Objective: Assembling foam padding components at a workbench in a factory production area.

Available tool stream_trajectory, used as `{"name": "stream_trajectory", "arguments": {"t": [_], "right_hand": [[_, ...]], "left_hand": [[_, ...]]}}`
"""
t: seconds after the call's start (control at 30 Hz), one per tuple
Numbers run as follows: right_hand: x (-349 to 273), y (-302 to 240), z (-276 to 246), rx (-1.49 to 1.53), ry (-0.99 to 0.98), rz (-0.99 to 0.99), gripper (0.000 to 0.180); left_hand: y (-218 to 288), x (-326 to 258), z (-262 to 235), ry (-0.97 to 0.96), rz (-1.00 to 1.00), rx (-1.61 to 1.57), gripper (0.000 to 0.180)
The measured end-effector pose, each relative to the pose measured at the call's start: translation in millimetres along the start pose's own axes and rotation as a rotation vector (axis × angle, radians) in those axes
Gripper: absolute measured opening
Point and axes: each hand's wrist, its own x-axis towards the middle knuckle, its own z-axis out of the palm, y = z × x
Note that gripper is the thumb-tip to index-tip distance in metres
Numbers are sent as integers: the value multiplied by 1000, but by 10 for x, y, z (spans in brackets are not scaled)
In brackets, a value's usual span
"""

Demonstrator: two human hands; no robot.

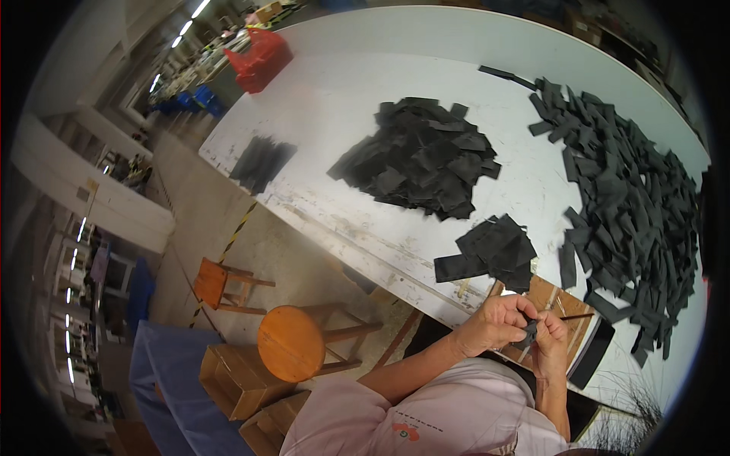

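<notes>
My left hand (pixel 502 323) and my right hand (pixel 550 343) meet at the table's near edge, fingers pinched together. Between them is a small dark grey fabric piece (pixel 526 333), mostly covered by the fingers. A thin dark rod (pixel 579 315) sticks out beside my right hand, above a brown wooden board (pixel 541 292). Just beyond my hands lies a small stack of flat dark fabric pieces (pixel 498 247). Farther off is a larger heap of similar pieces (pixel 426 156). To the right spreads a long pile of narrow dark fabric strips (pixel 627 201).
The white table (pixel 327 91) has a raised rim along its far side. A dark bundle (pixel 262 162) lies near its left edge, and a red plastic bag (pixel 260 61) sits at the far left corner. Wooden stools (pixel 290 343) and cardboard boxes (pixel 242 380) stand on the floor at left.
</notes>
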Motion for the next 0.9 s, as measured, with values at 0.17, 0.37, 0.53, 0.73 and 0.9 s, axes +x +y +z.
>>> {"name": "stream_trajectory", "arguments": {"t": [0.17, 0.37, 0.53, 0.73, 0.9], "right_hand": [[-98, -14, -139, -11, -121, -68, 13], [-55, -135, -45, 25, -71, -196, 9], [-48, -143, -41, -100, -19, -288, 8], [-143, -231, -12, -492, 74, -410, 5], [-133, -102, -52, -493, 118, -357, 6]], "left_hand": [[65, -53, 91, -115, -147, -100, 56], [50, -51, 340, 275, 97, 490, 43], [-223, 53, 349, 421, 518, 977, 29], [-247, 34, 372, 456, 510, 904, 18], [-158, 12, 424, 542, 181, 605, 14]]}}
